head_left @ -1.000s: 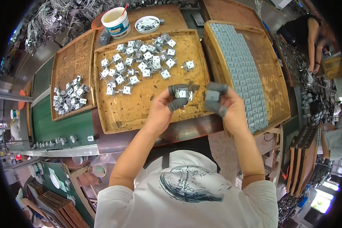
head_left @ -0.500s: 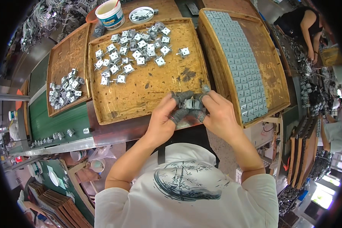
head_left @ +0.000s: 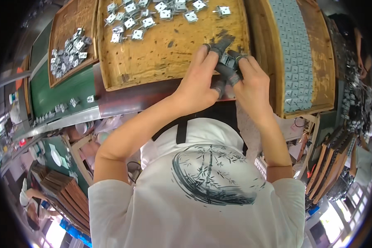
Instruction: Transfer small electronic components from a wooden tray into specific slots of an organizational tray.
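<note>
Over the wooden tray (head_left: 169, 49), both hands (head_left: 225, 78) pinch a small metal part (head_left: 227, 62).

View: single head-worn fisheye camera, the left of a side-by-side pair, looking steeply down over the wearer's chest and white printed shirt (head_left: 202, 194), with both forearms entering from below and the left hand (head_left: 198, 84) and right hand (head_left: 252, 82) meeting close under the lens at upper centre. Coverage: near range on the hands and the front edge of the middle wooden tray (head_left: 165, 53), with a second tray (head_left: 66, 45) at left and a third (head_left: 314, 53) at right; straight edges bow toward the dark circular rim. Overlap: no second view supplied, so no shared area can be recorded.
</note>
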Motion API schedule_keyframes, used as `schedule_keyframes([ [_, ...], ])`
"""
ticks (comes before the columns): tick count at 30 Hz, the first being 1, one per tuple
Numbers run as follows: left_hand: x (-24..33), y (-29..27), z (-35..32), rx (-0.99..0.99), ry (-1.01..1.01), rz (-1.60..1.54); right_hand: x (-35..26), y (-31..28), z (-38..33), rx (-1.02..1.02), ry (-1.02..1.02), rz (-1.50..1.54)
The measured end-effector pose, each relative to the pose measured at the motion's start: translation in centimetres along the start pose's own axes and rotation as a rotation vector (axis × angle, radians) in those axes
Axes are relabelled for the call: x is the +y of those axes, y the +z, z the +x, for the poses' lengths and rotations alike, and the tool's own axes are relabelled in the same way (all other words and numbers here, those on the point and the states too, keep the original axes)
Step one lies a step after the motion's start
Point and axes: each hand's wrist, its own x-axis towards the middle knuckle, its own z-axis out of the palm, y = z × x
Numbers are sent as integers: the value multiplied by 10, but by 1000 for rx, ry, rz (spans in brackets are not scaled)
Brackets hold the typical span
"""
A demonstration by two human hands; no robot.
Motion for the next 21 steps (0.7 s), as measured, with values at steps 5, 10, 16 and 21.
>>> schedule_keyframes([
  [5,-21,-8,1,91,47,210,-1,8,9,-149,31,147],
  [10,-14,-17,8,25,182,32,14,13,14,-468,360,649],
  [16,-15,-23,12,-61,243,164,12,23,4,-333,408,827],
  [21,-35,-15,32,-154,209,130,17,3,7,-377,374,196],
])
